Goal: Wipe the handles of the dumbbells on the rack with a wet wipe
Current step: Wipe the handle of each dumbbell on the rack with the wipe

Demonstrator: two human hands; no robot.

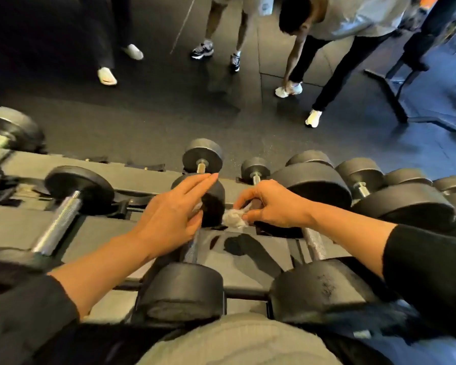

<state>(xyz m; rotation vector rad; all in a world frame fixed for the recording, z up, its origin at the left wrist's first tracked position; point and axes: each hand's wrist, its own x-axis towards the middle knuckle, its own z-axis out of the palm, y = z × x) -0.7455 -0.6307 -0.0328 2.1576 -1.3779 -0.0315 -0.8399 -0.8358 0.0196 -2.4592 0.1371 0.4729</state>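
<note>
Right hand (271, 204) pinches crumpled wet wipe (234, 218); left hand (174, 217), fingers straight, steadies dumbbell (195, 206). Next, probably: wrap wipe around handle (191, 248).

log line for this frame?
left hand: resting on dumbbell | right hand: pinching wipe | rack

Open grey rack tray (248, 248) between two knurled steel dumbbell handles (191, 248); round black rubber dumbbell heads (311, 185) crowding the right side
</note>
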